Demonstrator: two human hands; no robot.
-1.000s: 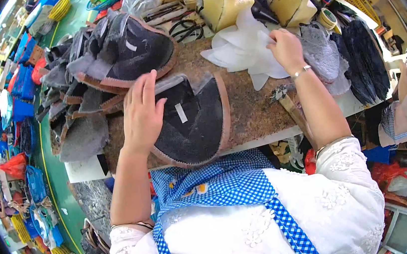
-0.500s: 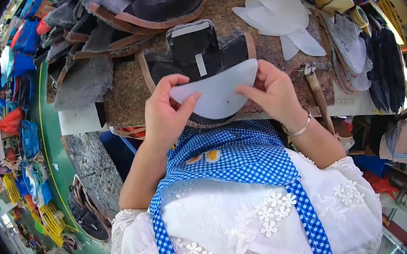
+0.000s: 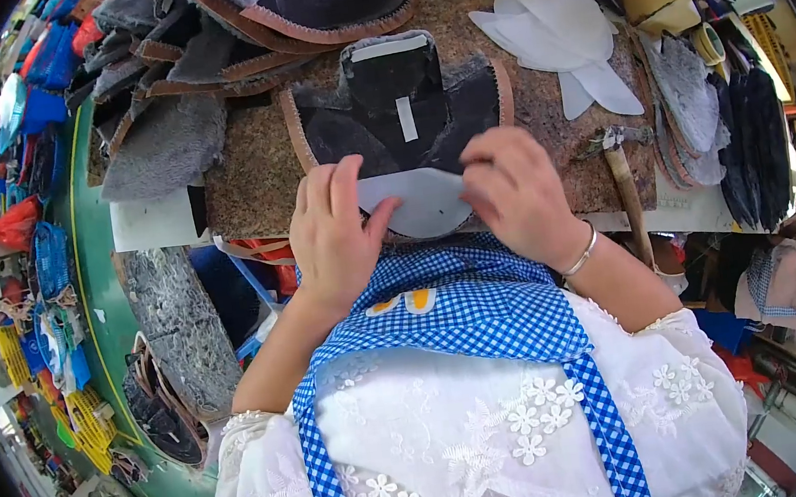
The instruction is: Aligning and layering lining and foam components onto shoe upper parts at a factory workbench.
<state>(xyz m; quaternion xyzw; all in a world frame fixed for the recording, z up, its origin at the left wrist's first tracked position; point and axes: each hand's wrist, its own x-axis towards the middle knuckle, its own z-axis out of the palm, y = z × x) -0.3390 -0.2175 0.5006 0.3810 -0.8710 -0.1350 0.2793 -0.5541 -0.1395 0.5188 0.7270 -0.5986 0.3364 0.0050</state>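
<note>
Across the upper half of the view, the tabletop point(image 3: 254, 191) presents a brown speckled surface, with white showing along part of its near margin. The largest load is a heap of black and grey fleecy pieces point(image 3: 220, 67) with brown edging, overlapping at the far left. Next in size, a black panel point(image 3: 364, 120) lies at the centre, nearest the person, its middle tab pointing away and brown stitched edging along both sides. Beyond it to the right, loose white sheets point(image 3: 555, 29) lie fanned over one another. A bundle of dark strips point(image 3: 753, 134) occupies the right-hand end, with grey fleecy pieces point(image 3: 685, 98) just to its left. A hammer point(image 3: 624, 183) lies between these and the panel, its wooden handle projecting past the near edge.

The hands are apart, one at either end of a curved white sheet point(image 3: 428, 208), which sits over the near part of the panel. The left hand point(image 3: 332, 231) grips the left end, thumb on the face. The right hand point(image 3: 524, 190) is blurred, fingers bent at the right end; whether it grips cannot be told. Smallest, a white label point(image 3: 406, 120) lies on the panel.
</note>
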